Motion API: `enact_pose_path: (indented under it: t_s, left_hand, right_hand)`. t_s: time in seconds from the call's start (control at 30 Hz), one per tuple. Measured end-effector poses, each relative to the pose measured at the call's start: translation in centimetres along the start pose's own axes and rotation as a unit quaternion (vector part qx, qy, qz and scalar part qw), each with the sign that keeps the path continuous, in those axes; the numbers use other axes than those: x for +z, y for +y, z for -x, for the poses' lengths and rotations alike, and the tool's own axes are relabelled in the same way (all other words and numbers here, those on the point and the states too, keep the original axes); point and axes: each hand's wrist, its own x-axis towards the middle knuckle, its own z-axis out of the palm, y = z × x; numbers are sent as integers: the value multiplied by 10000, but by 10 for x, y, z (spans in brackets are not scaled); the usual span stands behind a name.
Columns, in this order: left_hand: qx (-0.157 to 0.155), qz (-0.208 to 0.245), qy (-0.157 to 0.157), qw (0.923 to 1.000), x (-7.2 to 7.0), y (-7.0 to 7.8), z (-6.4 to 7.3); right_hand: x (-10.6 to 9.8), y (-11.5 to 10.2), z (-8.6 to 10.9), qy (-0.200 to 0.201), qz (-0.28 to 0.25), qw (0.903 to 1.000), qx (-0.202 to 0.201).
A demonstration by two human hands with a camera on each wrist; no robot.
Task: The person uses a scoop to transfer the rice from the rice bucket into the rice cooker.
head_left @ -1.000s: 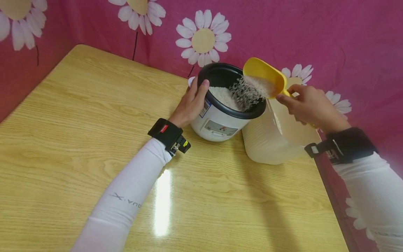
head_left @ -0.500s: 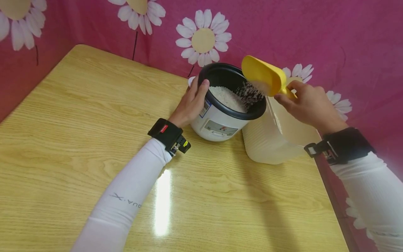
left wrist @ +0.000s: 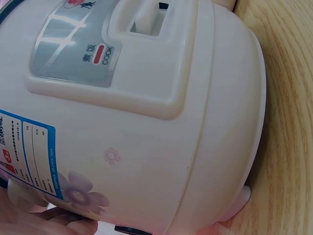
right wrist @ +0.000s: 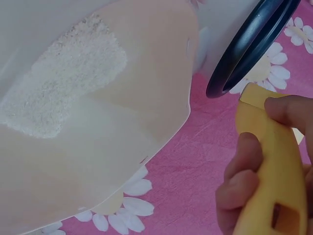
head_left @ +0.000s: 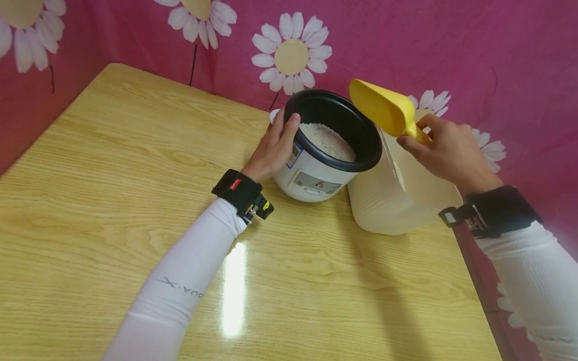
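A white rice cooker (head_left: 311, 185) with a black rim stands without a lid on the table, white rice (head_left: 328, 143) lying inside it. My left hand (head_left: 273, 150) grips its left side, thumb at the rim; in the left wrist view the fingers (left wrist: 63, 223) curl at the cooker's side. My right hand (head_left: 451, 150) holds a yellow scoop (head_left: 384, 108) by the handle, above the gap between cooker and bin. The scoop is tipped over, its underside up, and no grains fall from it. Beside the cooker is a translucent bin (head_left: 379, 205), with more rice (right wrist: 73, 73) inside.
The wooden table (head_left: 135, 200) meets a pink cloth backdrop (head_left: 361, 40) with daisies at the back. The table's right edge runs just beyond the bin. Cooker and bin stand close together.
The stream of rice from the scoop has stopped. The scoop has turned further over, and the rice in the cooker has spread. My left hand stays in place.
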Motion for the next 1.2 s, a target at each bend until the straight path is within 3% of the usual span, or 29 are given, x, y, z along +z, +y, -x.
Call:
enact_pose_path:
  t_s: [0.63,1.2]
  left_hand:
    - [-8,-40,38,10000,0,-1,-1]
    - [63,-15,24,10000,0,-2,0]
  right_hand:
    - [-3,44,11,99,-81,9995,301]
    - [3,80,20,-914,-24,9939,609]
